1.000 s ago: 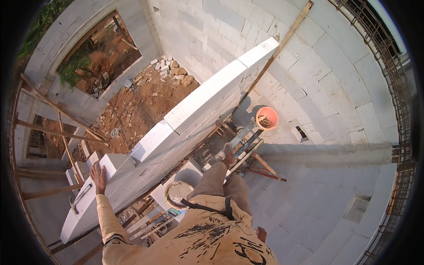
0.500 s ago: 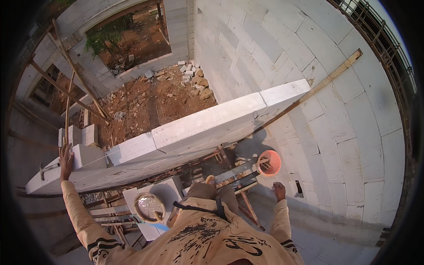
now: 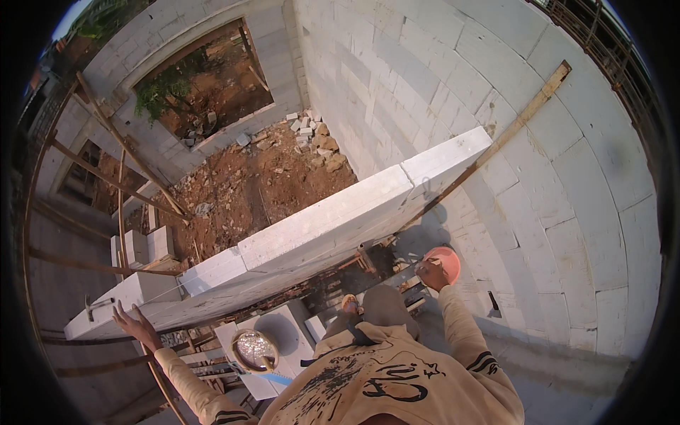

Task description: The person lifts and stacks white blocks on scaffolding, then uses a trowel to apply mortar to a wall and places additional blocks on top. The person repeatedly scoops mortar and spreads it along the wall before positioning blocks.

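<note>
View from above of a person in a tan printed sweatshirt (image 3: pixel 397 382) standing on a wooden scaffold (image 3: pixel 340 283) beside a half-built wall of pale grey blocks (image 3: pixel 319 227). The wall runs diagonally from lower left to upper right, its top course level with the person's waist.

The left hand (image 3: pixel 134 326) is stretched out to the person's left, fingers spread wide apart, palm resting flat against the near face of the wall close to its left end. It grips nothing. A small hammer (image 3: pixel 91 306) lies on top of the wall just beside that hand, not touching it.

The right hand (image 3: pixel 430 273) is reached forward and closed around a small tool, too small to make out clearly, held over the rim of an orange bucket (image 3: pixel 446 261). The bucket sits on the scaffold against the foot of a tall finished block wall (image 3: pixel 538 177) on the right. The two hands are well apart, one on either side of the body.

Below the person's chest, a round metal bowl (image 3: pixel 253 349) sits on loose grey blocks (image 3: pixel 283 333) stacked on the scaffold. A long timber batten (image 3: pixel 510 131) leans diagonally against the tall wall. Beyond the low wall is bare red earth (image 3: pixel 262 191) strewn with broken block rubble (image 3: pixel 312 134), and spare blocks (image 3: pixel 142 244) stacked at the left.
</note>
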Demonstrator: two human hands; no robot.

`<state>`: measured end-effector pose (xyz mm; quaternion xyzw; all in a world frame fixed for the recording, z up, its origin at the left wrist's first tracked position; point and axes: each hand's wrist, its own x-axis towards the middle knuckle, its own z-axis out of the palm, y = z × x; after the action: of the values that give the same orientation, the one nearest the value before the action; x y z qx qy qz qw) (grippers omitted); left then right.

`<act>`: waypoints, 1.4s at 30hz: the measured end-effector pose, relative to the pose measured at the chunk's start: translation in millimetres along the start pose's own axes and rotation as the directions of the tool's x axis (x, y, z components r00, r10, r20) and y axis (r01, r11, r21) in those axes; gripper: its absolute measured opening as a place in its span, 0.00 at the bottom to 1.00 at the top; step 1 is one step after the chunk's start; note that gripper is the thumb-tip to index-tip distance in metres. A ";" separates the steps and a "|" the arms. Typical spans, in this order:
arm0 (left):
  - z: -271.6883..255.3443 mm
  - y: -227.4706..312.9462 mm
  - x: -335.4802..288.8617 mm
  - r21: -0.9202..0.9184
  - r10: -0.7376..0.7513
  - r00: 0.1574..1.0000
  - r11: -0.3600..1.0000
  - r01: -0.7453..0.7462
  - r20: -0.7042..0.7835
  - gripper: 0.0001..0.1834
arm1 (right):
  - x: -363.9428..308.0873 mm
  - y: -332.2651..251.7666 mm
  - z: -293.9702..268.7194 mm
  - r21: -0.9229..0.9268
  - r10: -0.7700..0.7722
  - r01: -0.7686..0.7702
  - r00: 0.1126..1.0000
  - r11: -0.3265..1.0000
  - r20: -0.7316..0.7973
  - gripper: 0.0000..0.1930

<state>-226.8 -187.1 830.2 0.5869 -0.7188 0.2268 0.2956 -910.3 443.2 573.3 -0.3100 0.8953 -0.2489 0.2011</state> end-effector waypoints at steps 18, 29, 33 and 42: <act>-214.6 333.8 -742.3 0.107 -0.440 -0.095 0.002 0.994 0.893 0.19 | 137.8 19.9 65.8 0.005 0.187 -0.309 0.589 0.951 0.787 0.15; -210.7 398.9 -725.6 -0.167 -0.567 -0.432 -0.720 0.674 0.701 0.14 | 175.8 -76.2 156.1 -0.016 -0.179 0.389 0.460 0.921 0.869 0.14; -206.5 385.7 -716.2 -0.287 -0.613 -0.326 -0.690 0.665 0.720 0.14 | 140.4 -148.7 193.2 0.059 -0.165 0.365 0.267 0.929 0.949 0.15; -202.9 372.2 -767.2 -0.191 -0.432 -0.521 -0.871 0.452 0.736 0.12 | -3.0 -275.3 276.0 0.062 -0.136 0.568 0.090 0.821 0.987 0.12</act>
<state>-454.0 571.4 454.2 0.6545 0.2312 -0.5082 0.5098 -640.9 168.4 511.5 -0.6329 0.4830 0.1205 0.5930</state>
